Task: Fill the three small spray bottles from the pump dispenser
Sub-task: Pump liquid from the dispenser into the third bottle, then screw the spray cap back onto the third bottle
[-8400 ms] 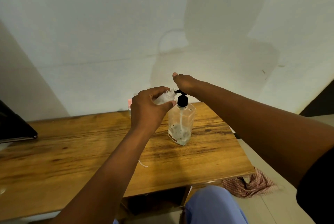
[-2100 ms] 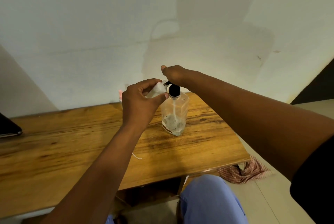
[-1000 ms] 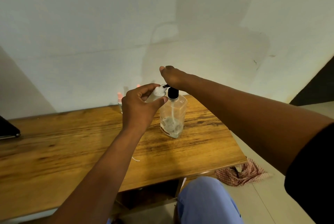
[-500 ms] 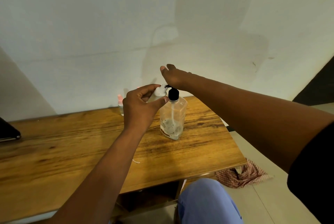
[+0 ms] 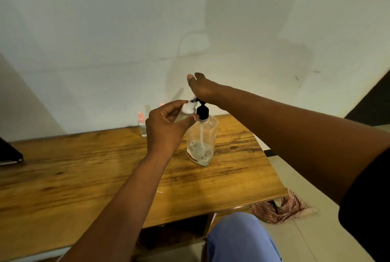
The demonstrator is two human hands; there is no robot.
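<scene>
Item: small spray bottle [image 5: 186, 111], centre frame, held in the left hand [image 5: 166, 128], mouth at the nozzle of the pump dispenser [image 5: 201, 141] on the counter [image 5: 84, 168]. Right hand [image 5: 202, 90], flat and holding nothing, rests on the pump. Advice: press slowly, keep mouth aligned.

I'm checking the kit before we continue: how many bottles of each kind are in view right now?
Pump dispenser: 1
Small bottle held in the left hand, at the pump spout: 1
Small bottle with a pink cap, standing near the wall: 1
Pink cap behind the left hand, bottle hidden: 1
Total: 4
</scene>
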